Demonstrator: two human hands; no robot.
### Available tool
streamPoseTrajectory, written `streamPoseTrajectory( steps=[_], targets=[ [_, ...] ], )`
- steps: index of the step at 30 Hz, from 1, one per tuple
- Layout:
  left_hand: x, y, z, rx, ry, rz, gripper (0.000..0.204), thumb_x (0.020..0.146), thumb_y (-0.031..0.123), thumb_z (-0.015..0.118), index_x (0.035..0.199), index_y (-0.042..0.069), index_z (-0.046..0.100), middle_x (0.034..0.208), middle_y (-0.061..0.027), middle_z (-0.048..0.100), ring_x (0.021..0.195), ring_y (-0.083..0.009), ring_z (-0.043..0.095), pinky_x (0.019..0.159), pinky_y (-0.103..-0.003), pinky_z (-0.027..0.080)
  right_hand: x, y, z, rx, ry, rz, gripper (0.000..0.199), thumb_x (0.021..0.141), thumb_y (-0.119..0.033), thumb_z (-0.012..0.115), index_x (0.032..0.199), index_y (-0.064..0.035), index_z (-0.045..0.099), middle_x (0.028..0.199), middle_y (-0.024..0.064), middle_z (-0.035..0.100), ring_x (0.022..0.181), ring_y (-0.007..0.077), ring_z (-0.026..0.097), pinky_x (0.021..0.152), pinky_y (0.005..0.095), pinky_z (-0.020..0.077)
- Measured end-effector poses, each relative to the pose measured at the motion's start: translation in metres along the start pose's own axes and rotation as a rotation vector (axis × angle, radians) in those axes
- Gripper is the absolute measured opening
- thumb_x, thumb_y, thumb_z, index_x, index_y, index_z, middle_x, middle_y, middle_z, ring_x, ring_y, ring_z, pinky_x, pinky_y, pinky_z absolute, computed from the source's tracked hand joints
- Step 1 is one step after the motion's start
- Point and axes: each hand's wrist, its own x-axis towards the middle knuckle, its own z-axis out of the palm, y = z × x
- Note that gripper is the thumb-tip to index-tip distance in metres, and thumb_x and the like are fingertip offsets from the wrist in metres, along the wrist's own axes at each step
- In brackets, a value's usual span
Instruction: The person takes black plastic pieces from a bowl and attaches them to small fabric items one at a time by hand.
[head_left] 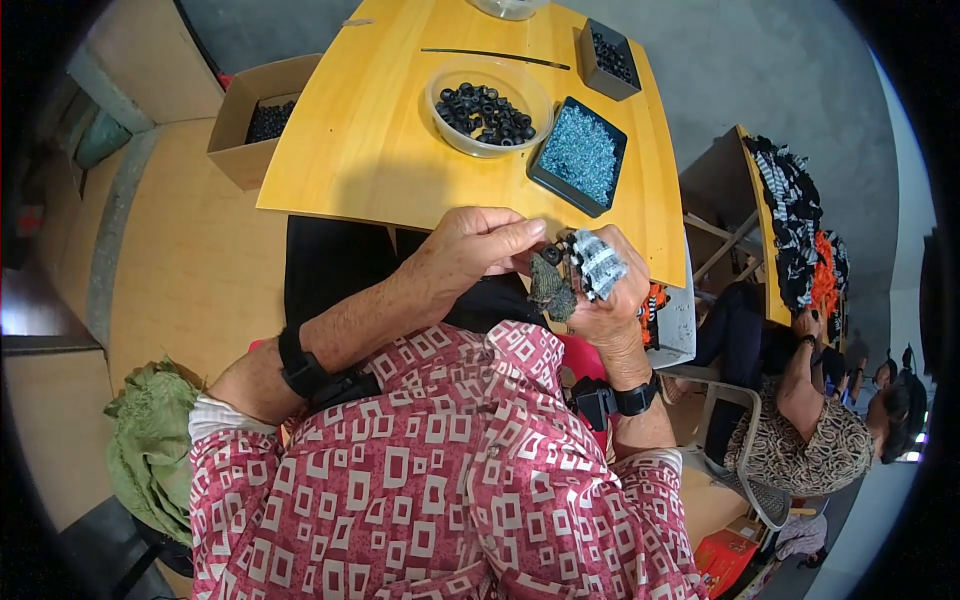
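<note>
In front of my body, just past the table's near edge, both hands meet over a small bundle. My right hand (612,312) is closed around a black-and-white striped cloth piece (598,264), with a dark grey-green textured piece (550,288) hanging beside it. A small black round part (551,254) shows between the hands, against the bundle. From the left, my left hand (480,240) reaches to it with thumb and fingers pinched together; what lies in the pinch is hidden.
On the yellow table (370,120) stand a clear bowl (440,125) of black round parts, a black tray (606,206) of small bluish pieces and a dark box (607,78). A thin dark rod (495,57) lies behind. Left stands a cardboard box (228,135); right, a seated person (800,440) works.
</note>
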Motion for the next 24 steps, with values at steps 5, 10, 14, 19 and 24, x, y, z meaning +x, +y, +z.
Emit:
streamPoseTrajectory(
  steps=[5,10,14,19,24],
  targets=[
    [0.007,-0.001,0.004,-0.009,-0.024,0.071,0.035,0.097,0.031,0.05,0.106,-0.001,0.06,0.098,-0.0044,0.062,0.09,-0.0088,0.058,0.084,-0.024,0.047,-0.003,-0.001,0.003,-0.006,0.016,-0.002,0.024,0.063,-0.01,0.077,0.078,-0.0019,0.06,0.072,0.009,0.059,0.061,0.0261,0.06,0.053,0.0336,0.0478],
    [0.015,0.001,0.012,0.016,-0.084,0.113,0.043,0.101,0.035,0.04,0.111,-0.002,0.058,0.102,-0.0059,0.061,0.094,-0.0103,0.057,0.088,-0.026,0.045,0.0,-0.004,0.008,-0.049,0.016,0.014,0.025,0.064,-0.011,0.078,0.079,-0.0021,0.06,0.069,0.0076,0.057,0.06,0.0255,0.06,0.052,0.033,0.0478],
    [0.018,0.003,0.014,0.082,-0.14,0.203,0.056,0.103,0.042,0.024,0.119,-0.003,0.054,0.113,-0.0112,0.058,0.108,-0.0138,0.053,0.098,-0.029,0.039,0.005,-0.003,0.017,-0.037,0.048,-0.045,0.025,0.065,-0.01,0.077,0.081,-0.0021,0.06,0.071,0.0077,0.058,0.062,0.0255,0.061,0.056,0.0333,0.0493],
    [0.02,0.0,0.018,0.131,-0.187,0.241,0.069,0.101,0.051,0.019,0.129,-0.006,0.046,0.117,-0.0126,0.056,0.11,-0.0145,0.051,0.1,-0.027,0.036,0.007,-0.009,0.016,0.044,0.054,-0.009,0.024,0.06,-0.007,0.076,0.078,-0.0017,0.06,0.073,0.0092,0.059,0.061,0.0267,0.059,0.054,0.0352,0.0466],
    [0.02,0.003,0.024,0.224,-0.149,0.312,0.062,0.102,0.045,0.021,0.131,-0.003,0.045,0.119,-0.012,0.055,0.112,-0.0147,0.052,0.1,-0.029,0.039,0.004,-0.005,0.01,0.038,0.051,-0.024,0.024,0.061,-0.007,0.075,0.078,-0.0021,0.06,0.073,0.0089,0.059,0.061,0.0256,0.059,0.053,0.035,0.0461]
  ],
)
